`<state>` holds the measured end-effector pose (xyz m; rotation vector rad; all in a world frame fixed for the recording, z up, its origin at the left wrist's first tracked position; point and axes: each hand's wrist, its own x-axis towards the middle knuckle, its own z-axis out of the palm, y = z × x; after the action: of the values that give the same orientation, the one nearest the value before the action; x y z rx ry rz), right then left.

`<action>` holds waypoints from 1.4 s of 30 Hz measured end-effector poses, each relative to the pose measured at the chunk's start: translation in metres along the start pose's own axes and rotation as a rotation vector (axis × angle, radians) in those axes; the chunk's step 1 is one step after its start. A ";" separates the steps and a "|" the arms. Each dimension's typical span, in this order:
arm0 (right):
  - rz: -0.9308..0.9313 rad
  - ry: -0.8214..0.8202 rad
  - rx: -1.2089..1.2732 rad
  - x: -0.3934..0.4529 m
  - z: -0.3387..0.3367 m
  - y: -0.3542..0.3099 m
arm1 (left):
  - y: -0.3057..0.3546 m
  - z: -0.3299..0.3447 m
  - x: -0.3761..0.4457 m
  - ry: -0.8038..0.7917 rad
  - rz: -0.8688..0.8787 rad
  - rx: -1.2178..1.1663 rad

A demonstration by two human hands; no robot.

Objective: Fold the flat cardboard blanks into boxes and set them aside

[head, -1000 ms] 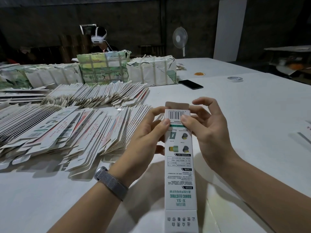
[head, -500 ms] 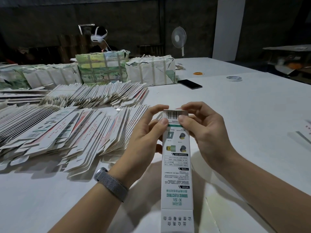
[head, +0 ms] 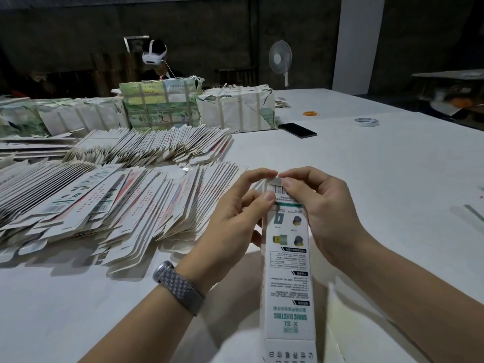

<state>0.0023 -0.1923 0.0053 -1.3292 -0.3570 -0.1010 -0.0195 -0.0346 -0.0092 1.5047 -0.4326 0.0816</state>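
The long, narrow white cardboard box with green lettering and a barcode is held up off the white table, lengthwise away from the person, its far end raised to where both hands meet — a hold that keeps the end closure in plain sight. The left hand wraps the far part of the box from its left side, thumb pressed on the printed face just beside the barcode, which steadies the tube so it cannot collapse. The right hand clamps it from the other side, and both forefingers curl over the top edge, pressing down the small end flap; it looks nearly tucked, though whether it is fully seated cannot be told. The near end flap appears not yet closed. To the left lie fanned rows of flat white printed cardboard blanks — within easy reach of the left hand, likely the supply for the next folds.
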 end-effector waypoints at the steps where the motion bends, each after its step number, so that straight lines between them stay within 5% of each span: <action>1: -0.022 0.014 -0.015 0.000 0.000 0.000 | 0.000 0.001 0.000 -0.001 0.000 -0.001; 42: 0.085 0.032 -0.004 0.002 0.000 0.000 | -0.007 0.000 0.001 -0.096 -0.090 0.024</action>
<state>0.0040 -0.1922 0.0063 -1.3432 -0.2736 -0.0517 -0.0167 -0.0353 -0.0151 1.5543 -0.4416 -0.0565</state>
